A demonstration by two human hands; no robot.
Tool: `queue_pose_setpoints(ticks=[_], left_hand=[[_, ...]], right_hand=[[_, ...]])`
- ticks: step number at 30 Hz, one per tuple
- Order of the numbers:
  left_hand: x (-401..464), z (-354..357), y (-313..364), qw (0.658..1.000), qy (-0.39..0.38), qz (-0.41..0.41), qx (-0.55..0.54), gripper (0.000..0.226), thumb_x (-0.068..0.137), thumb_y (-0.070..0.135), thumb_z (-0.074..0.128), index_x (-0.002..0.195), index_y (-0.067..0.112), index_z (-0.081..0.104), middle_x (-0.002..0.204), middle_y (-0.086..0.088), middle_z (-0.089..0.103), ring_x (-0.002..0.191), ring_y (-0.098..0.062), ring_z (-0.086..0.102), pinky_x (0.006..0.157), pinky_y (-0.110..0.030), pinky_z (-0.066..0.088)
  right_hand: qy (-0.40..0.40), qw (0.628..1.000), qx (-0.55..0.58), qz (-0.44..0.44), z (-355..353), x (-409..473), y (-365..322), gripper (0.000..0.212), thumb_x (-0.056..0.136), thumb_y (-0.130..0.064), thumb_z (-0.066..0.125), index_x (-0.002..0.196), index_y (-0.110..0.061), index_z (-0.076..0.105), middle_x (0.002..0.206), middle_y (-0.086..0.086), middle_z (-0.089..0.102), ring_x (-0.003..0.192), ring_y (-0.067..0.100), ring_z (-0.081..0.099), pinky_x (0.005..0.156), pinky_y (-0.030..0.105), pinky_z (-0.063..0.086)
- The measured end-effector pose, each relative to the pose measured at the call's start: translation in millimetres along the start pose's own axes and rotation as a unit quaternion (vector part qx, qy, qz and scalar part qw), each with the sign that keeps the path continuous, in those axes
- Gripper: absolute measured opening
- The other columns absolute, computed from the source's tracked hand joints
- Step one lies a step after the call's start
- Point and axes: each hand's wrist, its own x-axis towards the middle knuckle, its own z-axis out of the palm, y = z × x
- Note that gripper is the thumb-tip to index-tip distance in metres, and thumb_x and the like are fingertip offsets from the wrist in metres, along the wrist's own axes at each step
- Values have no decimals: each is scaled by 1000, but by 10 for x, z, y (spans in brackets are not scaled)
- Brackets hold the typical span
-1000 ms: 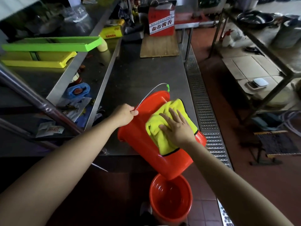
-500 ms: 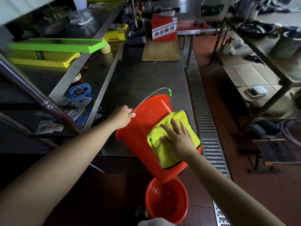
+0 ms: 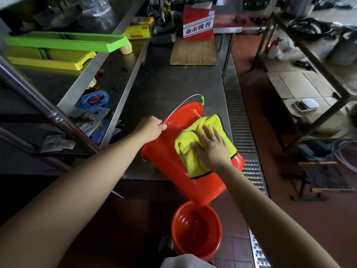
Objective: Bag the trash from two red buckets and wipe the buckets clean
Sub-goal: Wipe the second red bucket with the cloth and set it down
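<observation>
Tilted red bucket under yellow cloth

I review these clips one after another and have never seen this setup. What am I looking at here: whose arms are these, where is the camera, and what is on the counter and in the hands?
There is no machine: a person wears one wide-angle camera on the head, looking forward and down, so both bare arms reach in from the bottom. The left hand grips the rim of a red bucket lying tipped on its side on the steel counter. The right hand presses a yellow cloth flat against the bucket's outer wall. A second red bucket stands upright on the floor below. Farther back on the counter lie a wooden board and a red box.
</observation>
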Motion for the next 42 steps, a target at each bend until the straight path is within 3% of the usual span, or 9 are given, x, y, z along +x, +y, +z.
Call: queue_pose_setpoints(ticks=[4, 7, 10, 14, 20, 24, 28, 34, 42], left_hand=[[-103, 8, 186, 999, 24, -24, -18, 50, 98, 43, 52, 140, 16, 51, 143, -9, 51, 131, -29, 48, 105, -40, 40], [-271, 113, 338, 994, 110, -5, -13, 45, 98, 38, 53, 138, 17, 54, 142, -9, 50, 127, -29, 48, 103, -40, 44], [-656, 451, 481, 961, 226, 138, 80, 45, 97, 34, 53, 141, 23, 50, 149, -5, 38, 125, -33, 39, 106, -45, 39], [-1359, 1254, 546, 939, 159, 289, 99, 59, 95, 38, 54, 147, 16, 39, 157, -5, 26, 133, -36, 34, 106, -48, 39], [-1766, 1815, 693, 955, 111, 225, 161, 103, 82, 77, 44, 154, 10, 17, 162, -17, 6, 148, -40, 3, 113, -53, 24], [-1743, 1932, 970, 964, 84, 164, 190, 118, 70, 81, 54, 156, 19, 2, 161, -19, -10, 146, -43, -12, 107, -61, 30], [-1663, 2005, 1166, 970, 68, 119, 200, 123, 71, 63, 70, 154, 25, -13, 159, -16, -22, 142, -43, -25, 103, -69, 29], [-1512, 1989, 1335, 972, 50, 114, 198, 109, 82, 45, 69, 150, 38, -16, 157, -14, -25, 134, -56, -31, 102, -74, 26], [-1194, 1419, 1463, 982, 13, 107, 157, 107, 77, 49, 73, 149, 47, -6, 159, -9, -16, 138, -60, -10, 104, -63, 38]], right_hand=[[56, 998, -2, 17, -24, -637, 404, 58, 92, -70, 36, 144, -46, 47, 161, -6, 34, 150, 29, 24, 116, 50, 28], [96, 995, 22, 16, -29, -856, 560, 54, 94, -64, 47, 137, -33, 60, 152, 1, 48, 141, 36, 38, 110, 53, 37], [132, 989, 65, -1, -22, -847, 615, 41, 93, -40, 66, 127, -19, 68, 140, 10, 58, 129, 41, 48, 104, 54, 43], [159, 982, 102, -15, -29, -804, 688, 31, 91, -18, 68, 119, -4, 68, 126, 15, 62, 117, 40, 55, 105, 42, 42], [137, 980, 143, 30, -197, -1003, 991, 32, 91, 2, 64, 123, 3, 64, 131, 16, 59, 121, 34, 55, 106, 22, 34], [136, 976, 157, 66, -308, -1200, 1185, 29, 92, 7, 61, 121, 8, 63, 129, 20, 59, 118, 36, 58, 95, 0, 26], [131, 977, 144, 86, -360, -1373, 1324, 33, 89, 5, 64, 122, 7, 63, 129, 18, 60, 116, 34, 59, 92, 9, 31], [135, 976, 133, 104, -402, -1641, 1536, 35, 90, 3, 64, 125, 4, 63, 131, 16, 59, 119, 34, 58, 96, 15, 32], [131, 975, 156, 89, -369, -1534, 1355, 34, 93, -1, 63, 127, 2, 63, 132, 14, 59, 121, 31, 56, 98, 9, 28]])
